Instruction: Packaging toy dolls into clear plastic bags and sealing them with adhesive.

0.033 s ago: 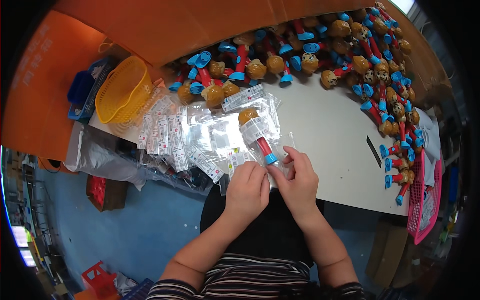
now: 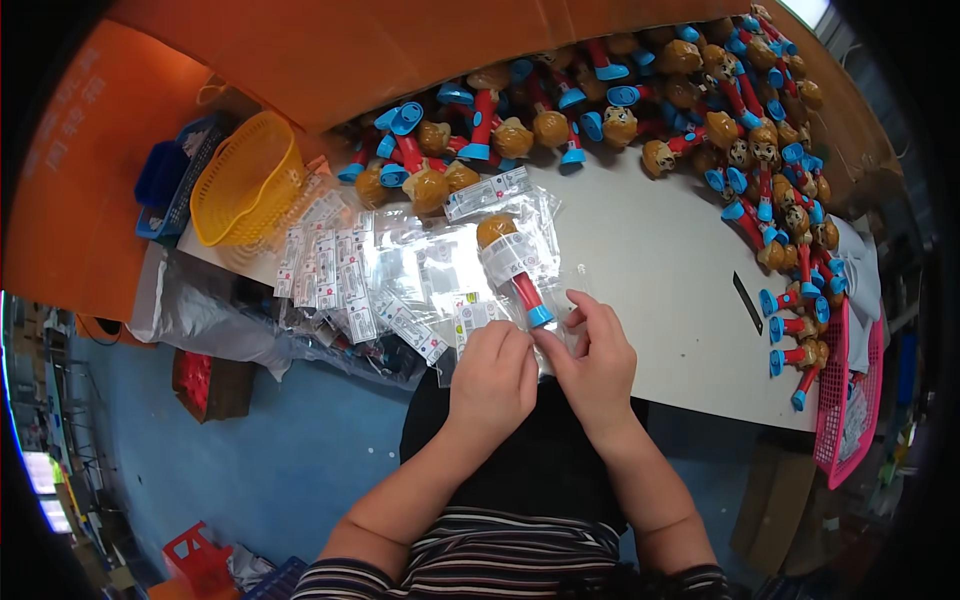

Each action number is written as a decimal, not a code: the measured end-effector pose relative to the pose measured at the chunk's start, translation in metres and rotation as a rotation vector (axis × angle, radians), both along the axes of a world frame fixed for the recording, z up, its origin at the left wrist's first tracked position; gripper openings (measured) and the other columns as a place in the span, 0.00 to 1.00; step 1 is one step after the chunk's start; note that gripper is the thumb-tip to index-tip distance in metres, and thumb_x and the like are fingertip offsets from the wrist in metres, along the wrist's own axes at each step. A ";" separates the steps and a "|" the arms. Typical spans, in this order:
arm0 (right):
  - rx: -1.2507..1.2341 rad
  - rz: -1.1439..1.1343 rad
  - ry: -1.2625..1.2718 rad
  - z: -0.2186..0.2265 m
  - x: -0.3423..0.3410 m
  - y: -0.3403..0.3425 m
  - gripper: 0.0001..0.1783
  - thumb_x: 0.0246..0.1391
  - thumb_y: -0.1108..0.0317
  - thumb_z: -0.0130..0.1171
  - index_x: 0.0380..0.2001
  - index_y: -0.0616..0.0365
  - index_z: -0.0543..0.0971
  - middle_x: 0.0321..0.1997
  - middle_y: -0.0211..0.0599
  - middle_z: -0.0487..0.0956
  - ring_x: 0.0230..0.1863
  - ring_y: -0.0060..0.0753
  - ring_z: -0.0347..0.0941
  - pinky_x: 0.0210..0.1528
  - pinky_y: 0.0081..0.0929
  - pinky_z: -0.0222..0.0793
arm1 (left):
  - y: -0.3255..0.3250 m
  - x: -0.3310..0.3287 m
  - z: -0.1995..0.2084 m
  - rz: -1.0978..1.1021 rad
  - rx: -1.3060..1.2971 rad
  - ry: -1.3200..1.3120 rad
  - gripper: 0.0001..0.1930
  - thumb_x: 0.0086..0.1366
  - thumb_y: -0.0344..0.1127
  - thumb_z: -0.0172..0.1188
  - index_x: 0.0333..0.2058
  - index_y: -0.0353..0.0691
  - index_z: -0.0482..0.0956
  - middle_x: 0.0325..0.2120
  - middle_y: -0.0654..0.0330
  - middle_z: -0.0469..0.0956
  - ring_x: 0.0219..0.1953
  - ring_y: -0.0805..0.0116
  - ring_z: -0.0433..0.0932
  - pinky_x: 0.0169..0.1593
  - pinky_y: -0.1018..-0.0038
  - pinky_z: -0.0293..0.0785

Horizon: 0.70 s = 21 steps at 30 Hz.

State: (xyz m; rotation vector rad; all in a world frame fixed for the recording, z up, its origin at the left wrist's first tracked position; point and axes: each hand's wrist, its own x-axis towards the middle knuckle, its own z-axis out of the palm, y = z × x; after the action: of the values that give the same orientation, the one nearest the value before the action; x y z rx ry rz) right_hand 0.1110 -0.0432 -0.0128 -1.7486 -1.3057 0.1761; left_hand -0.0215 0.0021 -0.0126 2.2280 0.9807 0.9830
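In front of me lies a toy [image 2: 527,290] with a round brown head, a red stem and a blue foot, a white printed paper band wrapped round it below the head. It rests inside a clear plastic bag [image 2: 563,290], foot toward me. My left hand [image 2: 492,375] has its fingers pressed together on the near edge of the bag. Beside the blue foot, my right hand [image 2: 595,365] holds the same edge with thumb and curled fingers, its forefinger raised a little. The exact grip under the fingers is hidden.
Clear bags with printed labels [image 2: 350,270] lie fanned out to the left, by a yellow basket [image 2: 245,180] and blue baskets [image 2: 165,185]. Many similar toys [image 2: 760,150] are heaped along the back and right. A pink basket [image 2: 850,400] stands at the right edge, near a black strip [image 2: 747,302].
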 end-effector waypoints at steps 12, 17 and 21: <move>-0.067 0.005 0.062 0.006 -0.004 0.009 0.26 0.41 0.70 0.74 0.46 0.60 0.78 0.29 0.28 0.75 0.19 0.16 0.62 0.22 0.17 0.61 | 0.009 -0.008 0.008 -0.040 0.066 0.062 0.07 0.54 0.24 0.59 0.33 0.35 0.74 0.32 0.54 0.74 0.36 0.52 0.73 0.40 0.63 0.72; -0.091 0.014 0.081 0.006 0.002 0.008 0.27 0.41 0.71 0.74 0.48 0.60 0.78 0.28 0.28 0.75 0.19 0.16 0.63 0.22 0.16 0.61 | 0.008 -0.008 0.013 -0.039 0.070 0.070 0.07 0.54 0.24 0.59 0.33 0.35 0.74 0.31 0.54 0.73 0.36 0.52 0.73 0.40 0.63 0.72; -0.188 0.060 0.204 0.021 0.011 -0.003 0.21 0.46 0.72 0.71 0.45 0.63 0.79 0.26 0.27 0.77 0.21 0.14 0.65 0.24 0.14 0.64 | 0.005 -0.014 0.018 0.016 0.027 0.129 0.07 0.54 0.26 0.61 0.32 0.36 0.74 0.33 0.53 0.72 0.37 0.51 0.73 0.41 0.62 0.71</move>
State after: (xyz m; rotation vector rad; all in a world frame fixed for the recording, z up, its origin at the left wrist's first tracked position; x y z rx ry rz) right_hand 0.1223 -0.0464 0.0077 -1.7953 -1.2243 0.5126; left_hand -0.0352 0.0071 0.0050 2.3331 1.0489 0.8730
